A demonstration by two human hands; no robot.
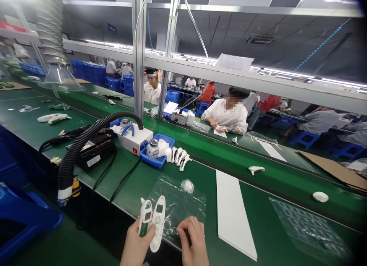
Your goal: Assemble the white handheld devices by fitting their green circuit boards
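Two white shells [158,227], bottom centre, were clamped by left hand [137,241]; right hand [195,239] curled, fingers together, over green bench [260,216]; people [226,115] sat upper right.

Your left hand [137,239] holds two white casing halves [160,212] side by side, one with a green circuit board [142,228] inside. Your right hand [194,239], fingers curled, is over the near edge of a clear plastic sheet [186,203]; can't tell if it's pinching anything. Small clear bundle [187,186] on the sheet's far part. White boards [233,212] lie right of it, blue tray [155,161] beyond it, beside a white box [130,141] with a red switch
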